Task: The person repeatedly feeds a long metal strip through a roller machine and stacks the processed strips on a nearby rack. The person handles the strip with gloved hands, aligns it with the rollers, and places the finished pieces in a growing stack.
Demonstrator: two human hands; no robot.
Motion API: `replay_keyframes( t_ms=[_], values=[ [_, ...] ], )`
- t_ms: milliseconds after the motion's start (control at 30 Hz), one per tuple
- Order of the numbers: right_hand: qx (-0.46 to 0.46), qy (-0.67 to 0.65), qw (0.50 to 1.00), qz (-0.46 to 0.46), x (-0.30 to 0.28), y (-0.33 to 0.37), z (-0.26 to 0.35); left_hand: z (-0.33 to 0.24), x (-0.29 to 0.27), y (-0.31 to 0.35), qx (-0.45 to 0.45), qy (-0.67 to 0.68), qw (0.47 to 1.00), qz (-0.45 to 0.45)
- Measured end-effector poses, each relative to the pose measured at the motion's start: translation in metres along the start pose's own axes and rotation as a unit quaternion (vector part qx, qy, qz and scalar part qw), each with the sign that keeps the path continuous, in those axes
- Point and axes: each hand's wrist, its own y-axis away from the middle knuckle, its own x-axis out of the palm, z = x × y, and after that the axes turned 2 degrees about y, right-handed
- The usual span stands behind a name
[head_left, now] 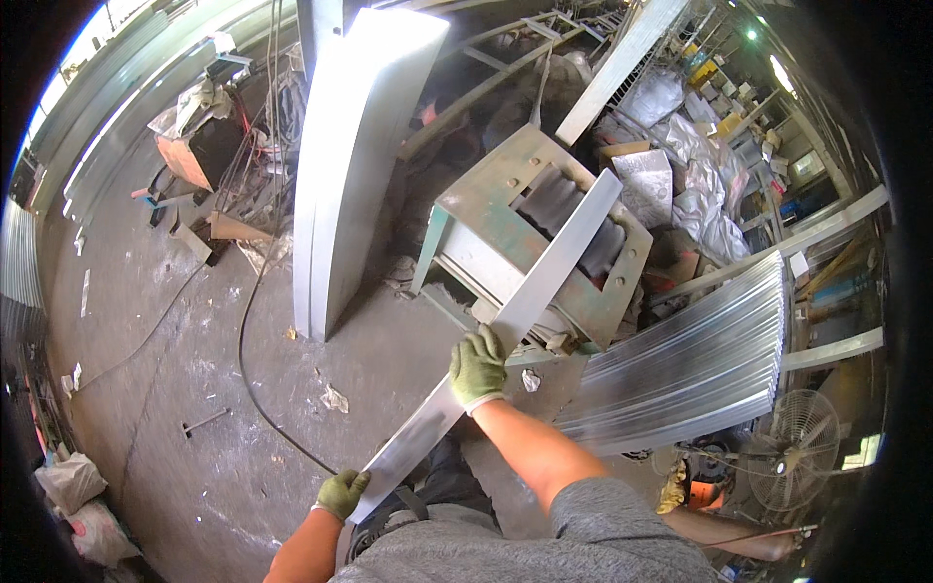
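A long, flat silver metal bar (544, 282) slants from near my waist up and away to the right. Its far part lies across a worn green and beige machine (496, 204) that has dark rollers (554, 201) in its top opening. My left hand (340, 493), in a green glove, is closed around the bar's near end. Farther up, my right hand (478, 367), gloved the same way, has its fingers wrapped over the bar just short of the machine. The bar's underside is hidden.
A tall stack of pale metal profiles (340, 185) stands left of the machine. To the right lie stacked silver bars (680, 360), near a fan (792, 452). A black cable (255, 389) crosses the floor at left. Bags (690, 165) and scrap lie behind.
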Motion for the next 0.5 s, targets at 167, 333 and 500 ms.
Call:
replay_keyframes(
  t_ms=[167, 333, 500],
  values=[
    [0.022, -0.024, 0.999, 0.018, 0.004, 0.043, 0.066, 0.056, -0.021, 0.044, -0.028, -0.028, 0.999, -0.003],
    [0.004, -0.055, 0.996, 0.072, -0.005, 0.083, 0.122, 0.113, -0.038, 0.086, -0.072, -0.058, 0.996, -0.005],
    [-0.06, -0.158, 0.982, 0.089, -0.024, 0.124, 0.163, 0.171, -0.062, 0.139, -0.133, -0.071, 0.988, 0.016]
  ],
)
